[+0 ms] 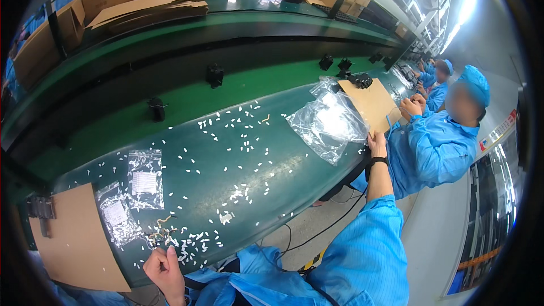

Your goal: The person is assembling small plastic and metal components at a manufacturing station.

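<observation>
A person in a blue work coat (360,249) leans over a green counter (306,175), the arms spread wide. The left hand (164,275) is at the near edge, its fingers curled in and its thumb pointing up toward a small tangle of wires (164,219); whether anything is pinched there cannot be told. Around that tangle lie many small white pieces (238,194), bunched thickly just beside the hand and scattered more loosely across the middle of the counter. One short yellowish wire (266,119) lies apart, among the farther pieces.

The right hand (378,146), with a black band (378,160) at the wrist, reaches out to the right, to the near corner of a brown cardboard sheet (374,107), close to the edge of some large clear plastic bags (326,122). Its fingers are partly bent, but whether they grasp the sheet, a bag or nothing cannot be told. Black parts (360,81) sit at the far end of that sheet.

Near the left hand lie two clear bags with white labels, one flat (152,197) and one crumpled (130,228). Left of them is another cardboard sheet (73,243) with a dark block (41,208) on it. A co-worker in blue (439,147) is at the right, hands raised beside the sheet.
</observation>
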